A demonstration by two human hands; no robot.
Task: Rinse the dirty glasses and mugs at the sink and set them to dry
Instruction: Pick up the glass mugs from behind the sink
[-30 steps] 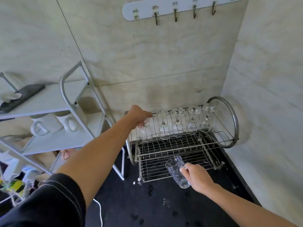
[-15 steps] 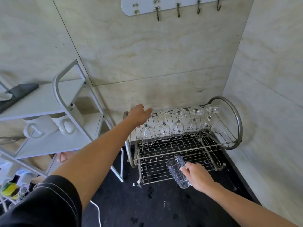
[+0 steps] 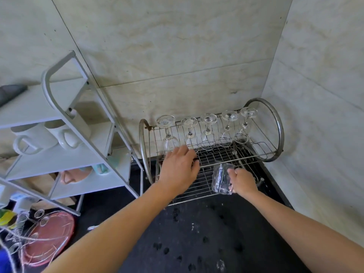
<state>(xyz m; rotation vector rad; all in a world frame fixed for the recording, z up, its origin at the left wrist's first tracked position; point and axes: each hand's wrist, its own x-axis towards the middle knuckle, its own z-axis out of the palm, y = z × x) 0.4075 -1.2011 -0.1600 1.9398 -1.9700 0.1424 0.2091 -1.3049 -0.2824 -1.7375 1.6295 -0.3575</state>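
Corner of pale marbled wall tiles [image 3: 177, 46] above a black tabletop [image 3: 197, 233] spotted with water. The right hand [image 3: 243, 182] grips a clear patterned glass mug [image 3: 221, 179] by its handle, over the front of the lower tier of a two-tier wire dish rack [image 3: 142, 148]. Whether the mug touches the wire cannot be told. The left hand [image 3: 178, 170] is open with fingers spread above the upper tier's front rail. Its fingertips are just beside the bowl of the leftmost of five clear stemmed glasses [image 3: 208, 119], which stand inverted in a row along the back.

Likely risks: the left fingers could knock that nearest bowl and tip it into its neighbour, since the glasses sit close together. The mug, probably wet and held by the handle alone, could slip or strike the rail on the way down. Set off a wire, it could tip.

Open room lies on the lower tier, between the hands and to the right. Steel hoops bound both ends of the rack, and the right wall is near. A white metal shelf unit [image 3: 35, 109] holding white ceramic mugs [image 3: 33, 138] stands just left of the rack, limiting the left elbow's swing.
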